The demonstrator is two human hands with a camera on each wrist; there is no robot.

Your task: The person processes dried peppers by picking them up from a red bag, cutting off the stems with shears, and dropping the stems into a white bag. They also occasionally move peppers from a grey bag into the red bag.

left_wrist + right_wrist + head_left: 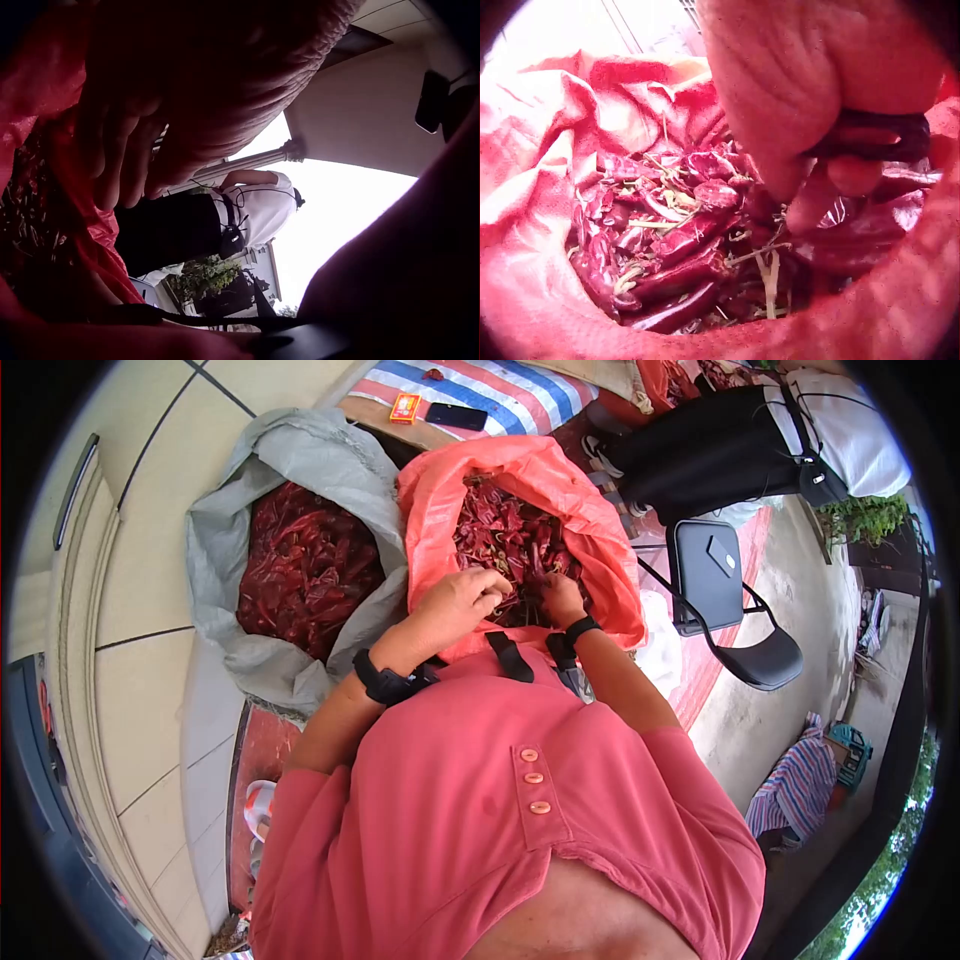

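Dried red chilies (505, 525) with pale stems fill an open red woven sack (430, 500) in front of the person. Over its near left part is the left hand (460, 605), its fingers loosely bent and nothing showing in them in the left wrist view. The right hand (563, 600) reaches down among the chilies inside the sack. Seen from the right wrist, its fingers curl round a dark looped piece (911, 136); I cannot tell what this is. Fingertips are right at a glossy dark red chili (847, 251) below it.
A grey woven sack (225, 560) of darker red chilies (310, 570) stands on the left. Behind are a phone (456, 416) and a small red-yellow box (404, 408). To the right stand a black folding chair (760, 660) and another person in dark trousers (710, 450).
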